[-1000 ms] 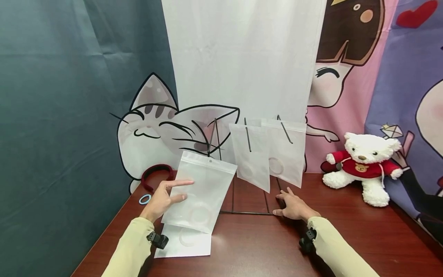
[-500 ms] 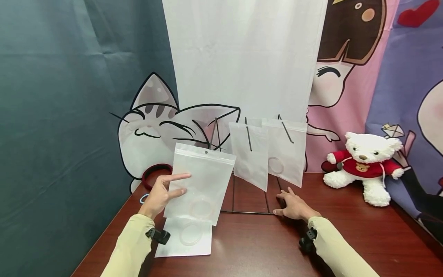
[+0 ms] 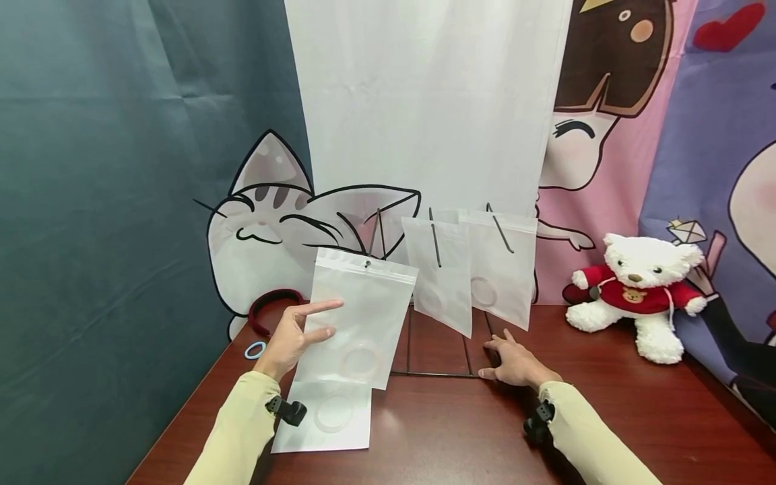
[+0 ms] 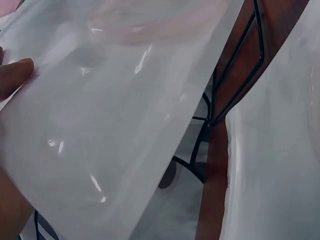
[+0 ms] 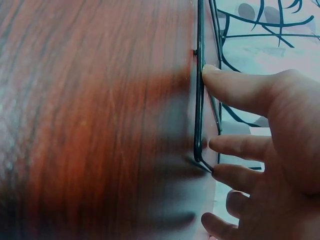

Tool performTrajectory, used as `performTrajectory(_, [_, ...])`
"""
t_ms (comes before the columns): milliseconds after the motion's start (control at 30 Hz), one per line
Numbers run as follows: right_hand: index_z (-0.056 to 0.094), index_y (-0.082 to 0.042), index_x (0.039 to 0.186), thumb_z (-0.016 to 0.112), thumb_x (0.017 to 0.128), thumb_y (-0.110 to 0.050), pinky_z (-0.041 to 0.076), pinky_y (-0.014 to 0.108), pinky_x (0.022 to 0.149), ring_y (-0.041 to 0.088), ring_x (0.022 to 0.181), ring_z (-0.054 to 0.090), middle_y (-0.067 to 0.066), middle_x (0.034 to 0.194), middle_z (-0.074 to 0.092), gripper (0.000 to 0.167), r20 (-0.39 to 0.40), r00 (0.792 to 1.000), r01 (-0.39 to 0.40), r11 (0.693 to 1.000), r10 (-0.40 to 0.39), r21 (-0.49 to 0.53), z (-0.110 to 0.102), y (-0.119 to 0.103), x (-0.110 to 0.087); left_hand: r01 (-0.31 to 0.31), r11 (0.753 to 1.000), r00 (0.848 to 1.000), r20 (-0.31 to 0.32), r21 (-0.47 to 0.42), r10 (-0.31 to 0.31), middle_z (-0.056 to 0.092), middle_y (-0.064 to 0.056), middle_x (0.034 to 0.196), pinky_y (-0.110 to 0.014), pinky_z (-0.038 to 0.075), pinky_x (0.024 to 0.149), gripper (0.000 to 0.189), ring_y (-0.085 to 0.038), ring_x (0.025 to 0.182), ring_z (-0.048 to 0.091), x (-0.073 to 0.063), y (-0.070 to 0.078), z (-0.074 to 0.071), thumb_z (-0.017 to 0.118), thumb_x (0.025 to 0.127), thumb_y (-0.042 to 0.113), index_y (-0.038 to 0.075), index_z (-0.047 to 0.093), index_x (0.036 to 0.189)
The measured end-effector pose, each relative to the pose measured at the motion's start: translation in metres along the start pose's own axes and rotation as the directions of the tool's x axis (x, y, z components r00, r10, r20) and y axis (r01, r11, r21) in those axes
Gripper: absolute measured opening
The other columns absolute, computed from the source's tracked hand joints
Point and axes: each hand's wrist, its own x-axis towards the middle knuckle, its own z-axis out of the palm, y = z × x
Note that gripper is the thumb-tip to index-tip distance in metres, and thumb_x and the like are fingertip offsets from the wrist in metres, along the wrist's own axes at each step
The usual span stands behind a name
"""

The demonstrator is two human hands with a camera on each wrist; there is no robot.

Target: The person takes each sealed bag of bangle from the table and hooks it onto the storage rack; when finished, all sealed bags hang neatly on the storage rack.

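Observation:
My left hand (image 3: 288,342) holds a white translucent zip bag (image 3: 364,310) by its left edge, with a round ring shape showing through it. The bag's top hole overlaps the tip of the left hook (image 3: 371,242) of a black wire rack (image 3: 433,374). In the left wrist view the thumb (image 4: 17,76) lies on the bag's face. My right hand (image 3: 515,360) touches the rack's base at the front right corner, fingers spread. Its thumb (image 5: 235,90) meets the front rod (image 5: 199,110). Two similar bags, one in the middle (image 3: 451,289) and one on the right (image 3: 515,269), hang from other hooks.
Another white bag (image 3: 327,431) with a ring lies on the brown table (image 3: 448,444) below the held one. A dark red headband (image 3: 261,313) and a light blue ring (image 3: 254,350) are at left. A white teddy bear (image 3: 636,289) sits at right. Printed curtains stand behind.
The held bag rose, then shifted slightly right with my left hand, bringing its hole to the hook's tip. My right hand stayed at the rack's corner.

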Motion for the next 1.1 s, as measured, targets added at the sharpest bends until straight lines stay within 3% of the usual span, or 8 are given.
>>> performTrajectory(233, [0.057,0.003,0.136,0.081,0.082,-0.030,0.031,0.070,0.110,0.055,0.149,0.016,0.033,0.153,0.040,0.068,-0.005,1.000,0.004,1.000,-0.004,0.002,0.001,0.001,-0.001,0.020,1.000,1.000,-0.005,-0.014,-0.020,0.067,0.018,0.126,-0.013,0.043,0.102,0.050,0.003,0.128,0.052,0.004,-0.003,0.003,0.072,0.085,-0.004,-0.004,0.061,0.133])
performTrajectory(567, [0.058,0.003,0.135,0.082,0.082,-0.029,0.031,0.069,0.111,0.054,0.149,0.017,0.032,0.153,0.041,0.067,-0.012,1.000,-0.003,1.000,0.003,-0.001,0.001,0.001,-0.002,0.010,1.000,1.000,-0.011,-0.009,-0.010,0.068,0.018,0.126,-0.011,0.035,0.108,0.049,0.003,0.132,0.049,0.013,-0.008,0.006,0.073,0.084,-0.002,0.000,0.063,0.133])
performTrajectory(1100, [0.057,0.003,0.136,0.082,0.082,-0.030,0.031,0.070,0.110,0.053,0.150,0.016,0.031,0.153,0.041,0.068,-0.016,1.000,-0.013,1.000,0.013,0.007,0.004,0.004,0.000,0.075,0.992,0.993,-0.083,-0.101,-0.084,0.064,0.014,0.133,-0.012,0.034,0.109,0.053,-0.002,0.139,0.042,0.028,-0.016,0.018,0.074,0.084,-0.002,0.001,0.061,0.135])
